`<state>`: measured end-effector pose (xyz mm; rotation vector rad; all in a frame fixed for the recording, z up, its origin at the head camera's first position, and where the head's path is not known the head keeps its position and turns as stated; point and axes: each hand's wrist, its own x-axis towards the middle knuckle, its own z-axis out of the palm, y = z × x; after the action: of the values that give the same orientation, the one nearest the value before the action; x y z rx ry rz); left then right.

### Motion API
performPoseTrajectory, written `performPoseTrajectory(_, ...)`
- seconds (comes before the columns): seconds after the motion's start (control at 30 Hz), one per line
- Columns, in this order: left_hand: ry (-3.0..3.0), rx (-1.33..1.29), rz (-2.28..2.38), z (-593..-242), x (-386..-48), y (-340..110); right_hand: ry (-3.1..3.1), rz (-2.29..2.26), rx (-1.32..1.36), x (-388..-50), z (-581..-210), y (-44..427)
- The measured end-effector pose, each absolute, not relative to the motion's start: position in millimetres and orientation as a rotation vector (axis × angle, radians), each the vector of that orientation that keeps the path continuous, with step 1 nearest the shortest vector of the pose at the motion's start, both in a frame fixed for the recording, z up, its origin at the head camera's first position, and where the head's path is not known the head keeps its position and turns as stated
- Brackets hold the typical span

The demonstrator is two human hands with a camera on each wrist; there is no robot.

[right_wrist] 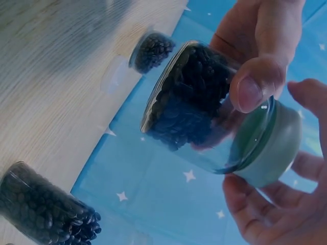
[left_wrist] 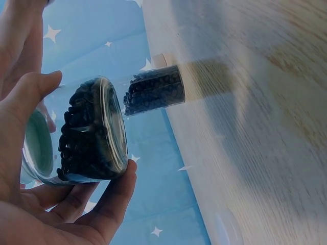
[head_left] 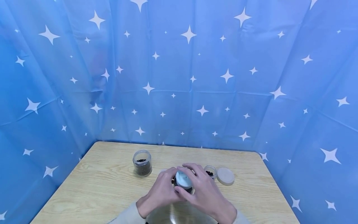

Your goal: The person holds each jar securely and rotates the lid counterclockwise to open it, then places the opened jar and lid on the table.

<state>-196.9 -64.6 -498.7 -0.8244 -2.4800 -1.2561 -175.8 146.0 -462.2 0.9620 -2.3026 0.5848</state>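
My head view takes in the blue starry curtain (head_left: 173,62) and, before it, the wooden tabletop (head_left: 98,174), of which both wrist views give me only a slanted part. Over the tabletop the person's two hands are close together: the left hand (head_left: 164,188) grips the middle jar (right_wrist: 194,107) round its glass, and the right hand (head_left: 205,194) has its fingers curled about the green lid (right_wrist: 278,148) on that jar's mouth. From the head I see mostly knuckles and the lid's top; the left wrist view shows me the jar's bottom, tipped and held clear of the wood. Near the far edge, left of its middle, I have the tall jar (head_left: 142,168), uncovered; toward the far right corner stands the small jar (head_left: 211,171), just beside a pale lid (head_left: 225,176). The right wrist view also shows me a white lid (right_wrist: 115,75) by the tall jar, which the left hand mostly hides from the head. Smallest are the dark beans (left_wrist: 84,138), separately visible through the middle jar's glass only in the wrist views.
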Motion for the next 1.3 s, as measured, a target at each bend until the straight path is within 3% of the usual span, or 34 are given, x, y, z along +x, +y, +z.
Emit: performPoseTrajectory(1.3, -2.491, -0.825, -1.235, -499.0, -196.5, -59.0, -2.317, 0.646, 0.967, -175.7, -464.4, 150.8)
